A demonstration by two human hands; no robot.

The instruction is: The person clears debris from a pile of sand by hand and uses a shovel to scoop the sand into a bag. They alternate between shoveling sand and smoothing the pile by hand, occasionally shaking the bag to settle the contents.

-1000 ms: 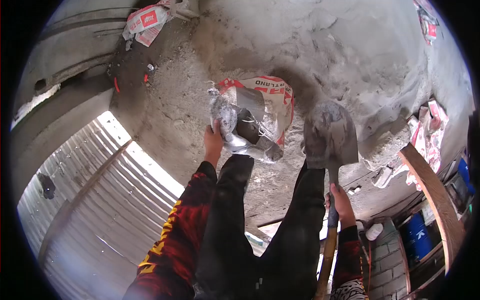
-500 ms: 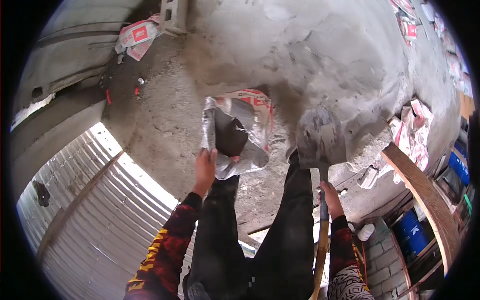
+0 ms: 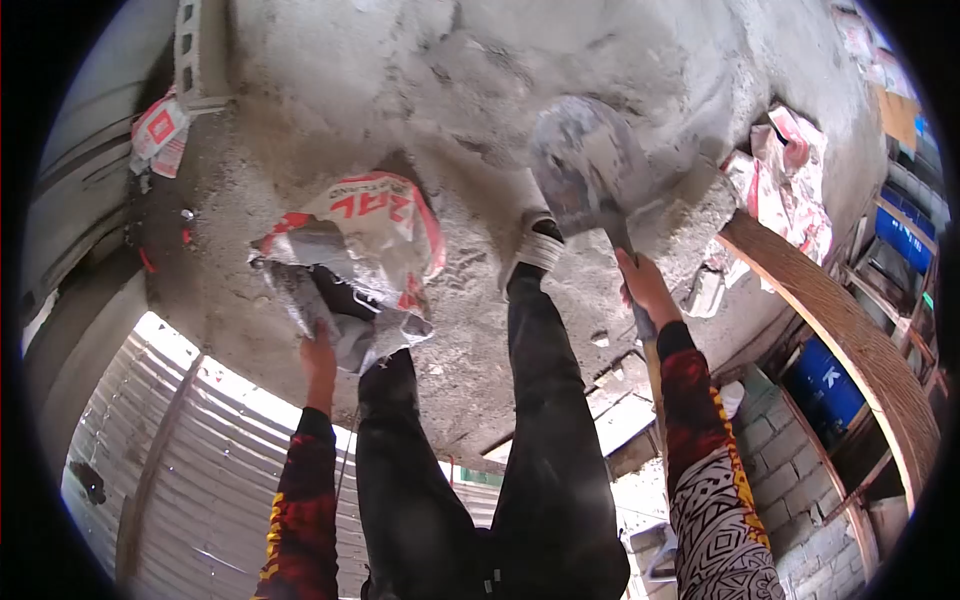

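My left hand (image 3: 319, 358) is closed on the rim of a paper cement bag (image 3: 375, 215) with red print. The bag stands on the gritty floor by my left leg, its torn mouth tilted toward me and dark inside. My right hand (image 3: 648, 287) wraps around the shaft of a shovel (image 3: 588, 160), just above the blade. The shovel's grey, dust-coated blade lies against a heap of grey powder (image 3: 480, 75), in front of my right foot. Its wooden handle runs back beside my right leg.
A hollow concrete block (image 3: 200, 60) stands at the far left near a crumpled bag (image 3: 160, 135). More torn bags (image 3: 790, 185) lie on the right. A wooden plank (image 3: 830, 320), blue drums (image 3: 828, 382) and a block wall (image 3: 800, 490) are at right. Corrugated sheeting (image 3: 230, 460) is at lower left.
The cement bag has shifted left in view with my left hand on it, and its mouth has tipped. The shovel and my right hand sit farther forward. The view has turned somewhat.
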